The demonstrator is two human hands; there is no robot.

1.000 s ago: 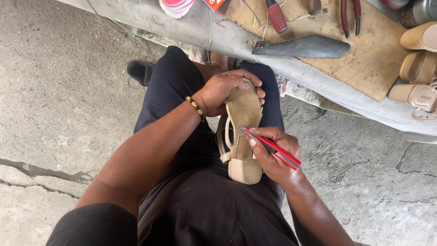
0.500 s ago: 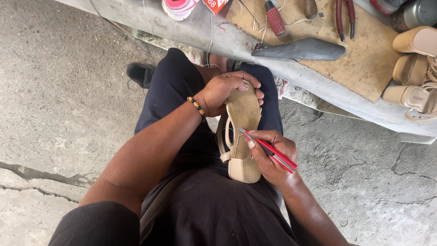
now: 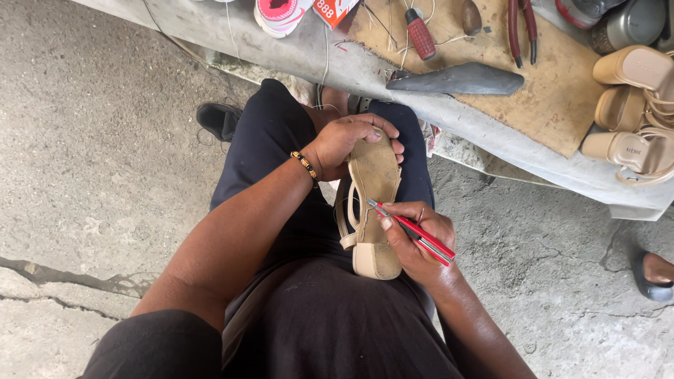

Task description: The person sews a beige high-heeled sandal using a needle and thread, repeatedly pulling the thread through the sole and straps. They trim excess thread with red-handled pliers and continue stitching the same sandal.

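A beige block-heeled sandal (image 3: 373,184) lies sole-up on my lap, heel toward me. My left hand (image 3: 347,140) grips its toe end, fingers curled over the front of the sole. My right hand (image 3: 414,235) rests beside the heel and holds a thin red cutter (image 3: 411,229), whose tip touches the sole's right edge near the strap. A beaded bracelet circles my left wrist.
A low bench (image 3: 491,133) covered with grey sheet and brown board carries a red-handled tool (image 3: 420,34), pliers (image 3: 523,28), a dark sole piece (image 3: 456,78), more beige sandals (image 3: 632,112) and a pink shoe (image 3: 281,14). Cracked concrete floor lies left. Another person's foot (image 3: 653,270) is at right.
The view has shifted slightly down. Both hands keep their hold; the cutter tip stays at the sole's edge with only small movement.
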